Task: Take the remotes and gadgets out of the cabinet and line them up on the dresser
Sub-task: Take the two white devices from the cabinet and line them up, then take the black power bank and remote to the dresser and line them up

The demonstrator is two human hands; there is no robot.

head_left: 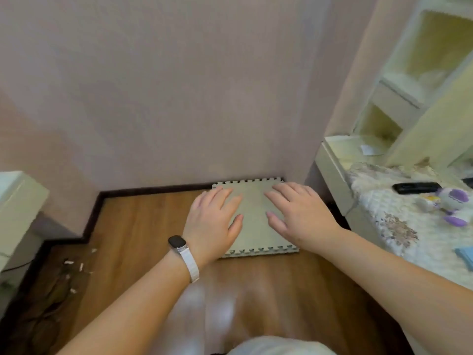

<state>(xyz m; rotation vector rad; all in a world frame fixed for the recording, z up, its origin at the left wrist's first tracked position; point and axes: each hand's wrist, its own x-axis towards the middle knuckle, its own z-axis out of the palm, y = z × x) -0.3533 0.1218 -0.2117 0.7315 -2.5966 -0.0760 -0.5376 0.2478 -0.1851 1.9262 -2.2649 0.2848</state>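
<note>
My left hand and my right hand are stretched out side by side in mid-air, palms down, fingers apart, holding nothing. A watch with a white band sits on my left wrist. On the right, the dresser carries a lace cloth. A black remote lies on that cloth near its far end. A purple and white toy gadget sits just in front of the remote. Both hands are well left of the dresser. Behind it stands a cream cabinet with open cubbies.
A grey-green foam puzzle mat lies on the wood floor against the pink wall, below my hands. A blue item rests on the dresser's near end. Small scraps litter the floor at left beside a pale unit.
</note>
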